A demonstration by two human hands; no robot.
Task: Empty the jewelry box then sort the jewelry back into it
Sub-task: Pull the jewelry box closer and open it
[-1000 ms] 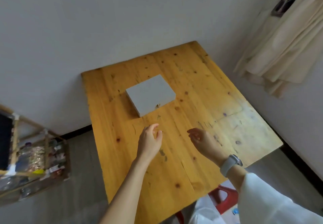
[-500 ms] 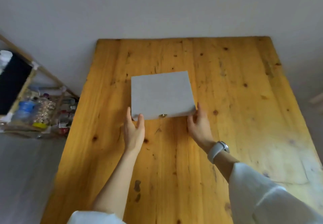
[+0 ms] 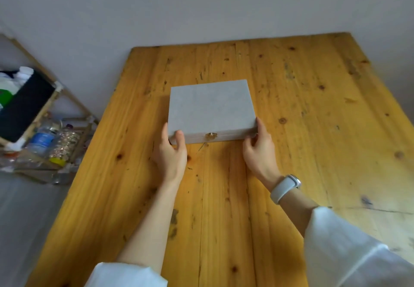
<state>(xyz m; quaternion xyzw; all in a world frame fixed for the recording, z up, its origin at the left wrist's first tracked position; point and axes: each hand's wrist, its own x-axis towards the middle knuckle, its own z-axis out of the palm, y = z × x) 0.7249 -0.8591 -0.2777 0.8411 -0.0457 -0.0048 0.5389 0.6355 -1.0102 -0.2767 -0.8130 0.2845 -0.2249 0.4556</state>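
A flat grey jewelry box (image 3: 210, 107) lies closed in the middle of the wooden table (image 3: 313, 130), its small gold clasp (image 3: 211, 134) on the front side facing me. My left hand (image 3: 171, 152) grips the box's front left corner, thumb on the front face and fingers along the left side. My right hand (image 3: 259, 150) grips the front right corner, fingers up the right side. No jewelry is visible; the inside of the box is hidden.
A bamboo rack (image 3: 33, 130) with bottles and jars stands on the floor left of the table. A grey wall runs along the table's far edge. A pale watch (image 3: 285, 187) sits on my right wrist.
Both hands reached forward from above the table and took hold of the box's two front corners. My view swung to face the box squarely.
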